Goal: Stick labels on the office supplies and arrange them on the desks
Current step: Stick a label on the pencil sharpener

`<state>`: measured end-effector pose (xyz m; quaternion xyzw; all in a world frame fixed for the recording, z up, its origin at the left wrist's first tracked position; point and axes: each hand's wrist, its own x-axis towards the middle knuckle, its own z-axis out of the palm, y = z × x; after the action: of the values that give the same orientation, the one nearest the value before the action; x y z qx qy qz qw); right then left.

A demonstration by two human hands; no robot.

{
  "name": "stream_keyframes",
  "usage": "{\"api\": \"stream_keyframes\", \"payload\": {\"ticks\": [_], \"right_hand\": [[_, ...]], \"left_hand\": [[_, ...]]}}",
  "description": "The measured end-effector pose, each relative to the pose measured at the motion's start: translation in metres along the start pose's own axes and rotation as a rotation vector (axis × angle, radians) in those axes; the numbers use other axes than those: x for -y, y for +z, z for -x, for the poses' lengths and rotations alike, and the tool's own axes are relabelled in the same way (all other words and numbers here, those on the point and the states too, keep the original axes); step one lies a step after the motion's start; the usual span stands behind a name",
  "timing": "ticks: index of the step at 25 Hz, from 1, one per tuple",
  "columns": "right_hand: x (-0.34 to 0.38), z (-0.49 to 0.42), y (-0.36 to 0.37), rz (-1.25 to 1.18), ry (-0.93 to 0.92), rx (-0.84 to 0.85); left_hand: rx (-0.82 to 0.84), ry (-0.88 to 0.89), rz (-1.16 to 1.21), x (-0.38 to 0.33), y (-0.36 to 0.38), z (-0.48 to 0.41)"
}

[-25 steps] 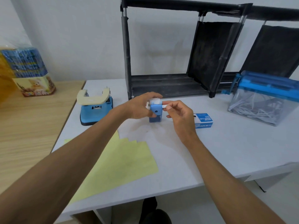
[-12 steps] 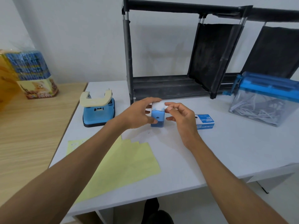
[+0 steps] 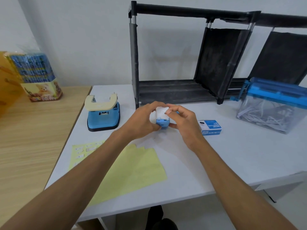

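Note:
A small blue and white pencil sharpener (image 3: 162, 116) is held tilted just above the white desk (image 3: 232, 156), white top toward me. My left hand (image 3: 142, 121) grips it from the left, fingers curled round its side. From the right, my right hand (image 3: 181, 119) pinches it, a fingertip pressing on the white top and the thumb under the blue part. Whether a label lies under that fingertip I cannot tell. A yellow label sheet (image 3: 132, 168) with several white labels at its left end lies on the desk near me.
A blue hole punch (image 3: 103, 116) with a cream lever stands to the left. A blue binder clip box (image 3: 210, 127) lies right of my hands. A blue paper shredder (image 3: 272, 105) sits far right, a black shelf rack (image 3: 174, 92) behind. A wooden desk (image 3: 33, 138) adjoins on the left.
The sharpener has been tipped so its white top faces me. My right hand has moved from beside it onto it, its fingertip now pressing the white top.

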<state>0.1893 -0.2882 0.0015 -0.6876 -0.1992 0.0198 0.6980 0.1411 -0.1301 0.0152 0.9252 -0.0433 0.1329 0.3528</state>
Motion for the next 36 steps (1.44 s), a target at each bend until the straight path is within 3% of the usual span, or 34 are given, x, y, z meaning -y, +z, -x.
{"api": "stream_keyframes", "payload": {"ticks": [11, 17, 24, 36], "right_hand": [[-0.012, -0.003, 0.015, 0.118, -0.127, -0.054], [-0.009, 0.000, 0.015, 0.213, -0.199, -0.056], [-0.008, 0.000, 0.015, 0.260, -0.227, -0.071], [-0.002, 0.004, 0.018, 0.472, -0.370, -0.242]], "left_hand": [[0.055, -0.090, 0.568, 0.011, -0.009, 0.012], [-0.041, -0.056, 0.461, 0.015, 0.000, 0.008], [-0.009, -0.024, 0.535, 0.014, -0.003, 0.012], [0.010, -0.048, 0.553, 0.012, -0.001, 0.011]]}}
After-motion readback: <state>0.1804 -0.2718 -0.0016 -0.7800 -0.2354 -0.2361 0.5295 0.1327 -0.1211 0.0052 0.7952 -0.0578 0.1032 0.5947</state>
